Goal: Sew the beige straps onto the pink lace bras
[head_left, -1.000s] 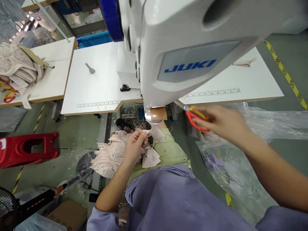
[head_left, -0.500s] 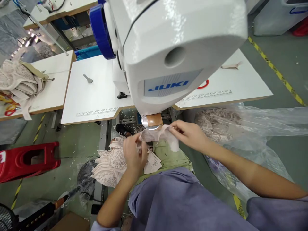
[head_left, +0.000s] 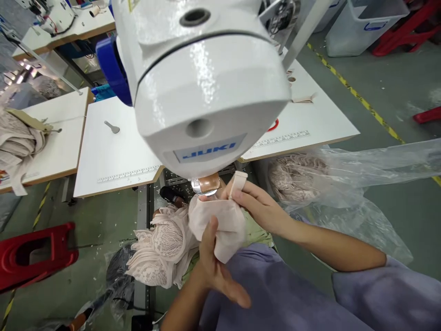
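A pale pink fabric cup point(head_left: 218, 220) hangs just below the head of a white JUKI sewing machine point(head_left: 206, 105). My right hand point(head_left: 260, 204) pinches the narrow strap-like edge of this piece at its upper right. Against the cup's lower left, my left hand point(head_left: 215, 269) has its thumb raised on the fabric and its other fingers spread apart, with the palm partly turned up. Lace garments point(head_left: 165, 248) in the same pale pink lie piled at the left of my lap, beside my left forearm.
White table sections point(head_left: 113, 147) with printed rulers flank the machine. A plastic bag of lace pieces point(head_left: 299, 177) lies at right. On the floor at left is a red stool point(head_left: 65, 248); a grey bin point(head_left: 358, 32) stands at the upper right.
The view has shifted. The fabric is turned and now shows its smooth cup side. My left hand has gone from a pinching grip to spread fingers lower down; my right hand still holds the edge.
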Demonstrator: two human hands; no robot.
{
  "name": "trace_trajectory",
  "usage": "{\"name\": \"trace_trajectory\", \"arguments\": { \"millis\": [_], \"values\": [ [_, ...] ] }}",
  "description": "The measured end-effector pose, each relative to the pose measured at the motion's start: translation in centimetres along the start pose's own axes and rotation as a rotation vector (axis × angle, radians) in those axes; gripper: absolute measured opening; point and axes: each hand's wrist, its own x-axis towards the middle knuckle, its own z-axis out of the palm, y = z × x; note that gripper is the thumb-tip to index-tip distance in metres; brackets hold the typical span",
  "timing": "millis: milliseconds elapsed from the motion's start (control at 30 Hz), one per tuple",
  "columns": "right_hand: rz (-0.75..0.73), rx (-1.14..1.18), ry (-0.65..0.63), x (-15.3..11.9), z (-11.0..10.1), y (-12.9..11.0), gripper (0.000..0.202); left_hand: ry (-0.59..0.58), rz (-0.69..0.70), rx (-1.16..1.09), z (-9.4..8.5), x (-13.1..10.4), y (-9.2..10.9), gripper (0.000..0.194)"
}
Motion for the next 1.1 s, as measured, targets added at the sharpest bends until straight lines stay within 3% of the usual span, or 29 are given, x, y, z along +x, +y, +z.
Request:
{"name": "trace_trajectory", "arguments": {
  "millis": [67, 133, 200, 333, 433, 667, 1100],
  "values": [
    [-0.166, -0.324, 0.115, 2.0, -0.5, 0.0, 0.027, -0.024, 0.302, 0.277, -1.6, 1.0, 0.4, 0.125],
    [-0.234, -0.511, 0.237, 3.9, -0.9, 0.7, 0.021, -0.042, 0.445, 0.583, -2.5, 2.3, 1.1, 0.104],
    [-0.195, -0.475, 0.278, 5.3, -1.1, 1.7, 0.013, -0.07, 0.404, 0.843, -2.8, 3.4, 1.8, 0.09],
    [-0.102, -0.18, 0.197, 6.8, -1.5, 3.0, 0.014, -0.066, 0.313, 1.097, -2.6, 4.3, 2.6, 0.079],
    [-0.134, -0.162, 0.191, 7.8, -1.9, 3.0, 0.015, -0.056, 0.304, 1.176, -2.5, 4.4, 2.9, 0.075],
    [-0.376, -0.439, 0.232, 10.6, -2.5, 2.2, 0.01, -0.011, 0.175, 1.225, -2.7, 5.3, 4.1, 0.073],
    [-0.411, -0.47, 0.206, 10.9, -2.4, 1.7, 0.015, -0.038, 0.055, 1.251, -2.7, 5.7, 5.1, 0.073]
  ]
}}
